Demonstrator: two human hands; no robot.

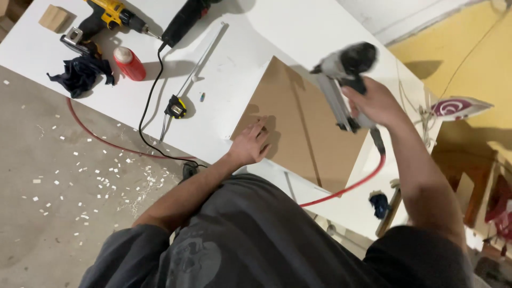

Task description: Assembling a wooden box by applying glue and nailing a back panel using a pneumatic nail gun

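Observation:
A brown hardboard panel (298,117) lies on a white board (229,74). My left hand (249,143) rests flat on the panel's near left edge, fingers together, holding nothing. My right hand (373,101) grips a grey and black pneumatic nail gun (341,80), raised above the panel's right side and blurred. A red air hose (352,186) runs from the gun's handle down across the white board toward me.
On the white board's far left lie a yellow cordless drill (109,16), a black corded tool (184,21), a red bottle (129,63), a dark rag (81,73), a tape measure (176,108) and a wood block (53,17). White chips litter the concrete floor (64,186).

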